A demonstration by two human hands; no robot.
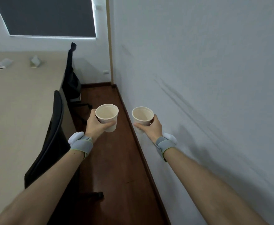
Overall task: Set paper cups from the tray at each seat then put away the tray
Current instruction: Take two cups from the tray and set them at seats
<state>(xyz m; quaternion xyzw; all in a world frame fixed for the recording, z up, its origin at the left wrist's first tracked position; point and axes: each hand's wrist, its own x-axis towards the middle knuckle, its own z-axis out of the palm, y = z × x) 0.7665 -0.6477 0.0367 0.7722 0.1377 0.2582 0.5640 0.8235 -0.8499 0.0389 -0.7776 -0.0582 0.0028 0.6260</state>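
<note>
My left hand (96, 125) grips an upright, empty cream paper cup (107, 115), held over the wooden floor. My right hand (152, 128) grips a second empty paper cup (143, 115) beside it, close to the wall. Both cups are held out in front of me at about the same height. Two more paper cups (3, 63) (35, 61) stand on the far part of the beige table (19, 103) at the left. No tray is in view.
Two black chairs (52, 138) (70, 78) are pushed against the table's right edge. A narrow strip of dark wooden floor (116, 168) runs between the chairs and the white wall (214, 78) at the right. A dark screen (48, 15) hangs on the far wall.
</note>
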